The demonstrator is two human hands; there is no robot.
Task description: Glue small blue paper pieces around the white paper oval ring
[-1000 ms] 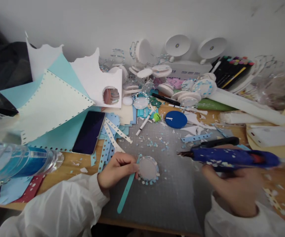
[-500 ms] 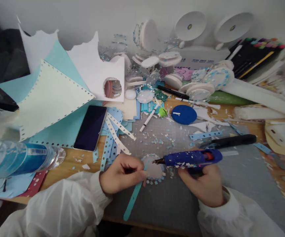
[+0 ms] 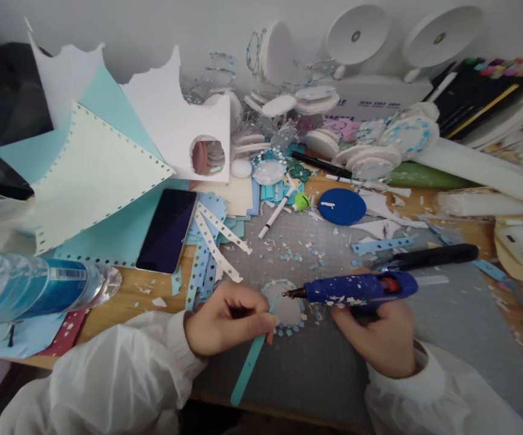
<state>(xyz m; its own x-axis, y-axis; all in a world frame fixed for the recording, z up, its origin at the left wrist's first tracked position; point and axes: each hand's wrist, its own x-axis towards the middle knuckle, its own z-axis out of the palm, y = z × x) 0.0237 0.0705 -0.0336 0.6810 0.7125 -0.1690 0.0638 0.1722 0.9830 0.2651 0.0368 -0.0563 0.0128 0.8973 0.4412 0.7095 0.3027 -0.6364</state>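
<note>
My left hand [image 3: 231, 320] pinches a thin teal strip [image 3: 248, 371] between thumb and fingers; its rounded lower end points toward the table's near edge. Wrapped round a blue hot glue gun [image 3: 349, 290], my right hand [image 3: 381, 335] keeps the gun level, with its dark nozzle pointing left at the strip's upper end. Paper flecks stick to the gun's body. Below the nozzle lies a pale round disc [image 3: 287, 308], ringed with small white and blue flower-shaped cutouts. Part of the disc's left side is hidden by my left fingers.
A grey mat [image 3: 324, 380] covers the work area, strewn with paper bits. Left are a phone [image 3: 167, 231], a lying water bottle [image 3: 38, 290] and punched paper sheets [image 3: 102, 175]. Behind stand a blue oval lid [image 3: 341, 206], a white pen [image 3: 276, 214] and stacked white discs [image 3: 318, 99]. A black-handled tool [image 3: 433, 257] lies right.
The view has shifted slightly. Both hands keep their grips on the strip and glue gun, and the nozzle stays close to the strip's upper end.
</note>
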